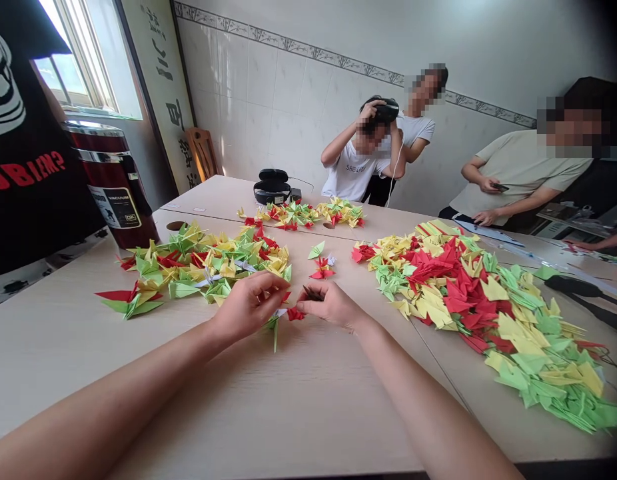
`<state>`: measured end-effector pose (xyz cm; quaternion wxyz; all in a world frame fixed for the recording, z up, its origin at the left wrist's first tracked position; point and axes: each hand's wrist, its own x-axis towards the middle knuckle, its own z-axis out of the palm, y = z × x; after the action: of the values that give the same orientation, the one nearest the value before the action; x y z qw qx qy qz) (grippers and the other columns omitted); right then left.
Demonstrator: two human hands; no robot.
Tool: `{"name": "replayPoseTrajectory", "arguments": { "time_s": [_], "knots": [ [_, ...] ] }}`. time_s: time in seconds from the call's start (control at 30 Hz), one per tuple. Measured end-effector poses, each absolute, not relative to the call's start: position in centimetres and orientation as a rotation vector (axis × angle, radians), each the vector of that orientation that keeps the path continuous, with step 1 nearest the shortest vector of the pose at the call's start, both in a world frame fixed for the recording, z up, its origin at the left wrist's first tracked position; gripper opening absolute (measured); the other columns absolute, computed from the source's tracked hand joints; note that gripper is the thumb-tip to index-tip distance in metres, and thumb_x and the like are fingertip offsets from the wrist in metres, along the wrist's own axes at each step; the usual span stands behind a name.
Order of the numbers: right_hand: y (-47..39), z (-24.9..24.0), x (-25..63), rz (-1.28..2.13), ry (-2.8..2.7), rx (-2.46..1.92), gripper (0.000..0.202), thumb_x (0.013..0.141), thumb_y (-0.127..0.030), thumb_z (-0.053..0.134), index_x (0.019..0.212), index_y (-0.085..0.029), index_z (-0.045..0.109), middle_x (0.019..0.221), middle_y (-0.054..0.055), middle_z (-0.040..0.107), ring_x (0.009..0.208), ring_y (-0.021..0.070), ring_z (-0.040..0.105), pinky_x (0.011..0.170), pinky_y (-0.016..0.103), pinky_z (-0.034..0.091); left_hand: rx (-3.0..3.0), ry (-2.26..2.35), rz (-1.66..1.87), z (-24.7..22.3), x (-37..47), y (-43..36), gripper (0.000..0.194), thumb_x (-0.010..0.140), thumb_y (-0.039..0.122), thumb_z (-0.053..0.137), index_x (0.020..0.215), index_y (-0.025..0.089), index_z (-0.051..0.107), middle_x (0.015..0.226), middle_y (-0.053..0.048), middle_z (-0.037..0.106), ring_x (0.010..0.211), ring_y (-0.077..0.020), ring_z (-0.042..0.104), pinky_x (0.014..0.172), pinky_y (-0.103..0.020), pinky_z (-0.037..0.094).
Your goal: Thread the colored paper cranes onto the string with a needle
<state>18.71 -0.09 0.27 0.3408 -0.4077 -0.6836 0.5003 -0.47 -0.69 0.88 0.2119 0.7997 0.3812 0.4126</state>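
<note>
My left hand (251,303) is closed in a pinch over the table, thumb against fingers. A bit of red paper shows at its fingertips, but I cannot tell whether it is held. My right hand (333,307) faces it, fingers curled around a small dark thing (314,294) whose kind I cannot make out. Just below and between the hands are a red folded paper crane (295,313) and a green one (275,327). A loose pile of red, yellow and green paper cranes (203,260) spreads behind my left hand. Beyond the fingertips lies another red crane (322,268).
On the right, a long heap of folded paper cranes (453,287) covers much of the table (288,413). A dark red vacuum flask (113,187) stands at left. A black case (272,187) sits at the back. Several people are around the table, one wearing a headset (387,110).
</note>
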Motion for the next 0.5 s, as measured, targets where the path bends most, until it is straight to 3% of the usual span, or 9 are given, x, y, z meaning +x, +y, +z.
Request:
{"name": "replayPoseTrajectory", "arguments": {
  "time_s": [0.17, 0.3, 0.5],
  "knots": [
    [-0.1, 0.4, 18.5, 1.386, -1.485, -1.06, 0.02, 0.068, -0.033, 0.067, 0.068, -0.017, 0.055, 0.05, -0.008, 0.044, 0.038, 0.0029, 0.025, 0.037, 0.02, 0.014, 2.299, 0.904, 0.988, 1.4, -0.5, -1.5, 0.029, 0.083, 0.033, 0.052, 0.107, 0.019, 0.059, 0.098, -0.007, 0.066, 0.084, -0.0161, 0.061, 0.07, -0.025, 0.048],
    [-0.2, 0.4, 18.2, 1.428, -1.416, -1.015, 0.022, 0.067, -0.035, 0.067, 0.068, -0.017, 0.056, 0.048, -0.009, 0.041, 0.037, 0.0029, 0.024, 0.037, 0.02, 0.014, 2.331, 0.82, 1.007, 1.5, -0.5, -1.6, 0.024, 0.084, 0.031, 0.051, 0.104, 0.021, 0.06, 0.096, -0.005, 0.067, 0.085, -0.0159, 0.061, 0.076, -0.027, 0.047],
    [-0.5, 0.3, 17.4, 1.419, -1.385, -1.011, 0.027, 0.065, -0.041, 0.069, 0.072, -0.017, 0.059, 0.05, -0.009, 0.042, 0.037, 0.0027, 0.025, 0.037, 0.021, 0.015, 2.316, 0.863, 1.041, 1.0, -0.3, -1.2, 0.014, 0.082, 0.024, 0.052, 0.09, 0.02, 0.063, 0.085, -0.004, 0.067, 0.075, -0.014, 0.06, 0.067, -0.025, 0.047]
  ]
}}
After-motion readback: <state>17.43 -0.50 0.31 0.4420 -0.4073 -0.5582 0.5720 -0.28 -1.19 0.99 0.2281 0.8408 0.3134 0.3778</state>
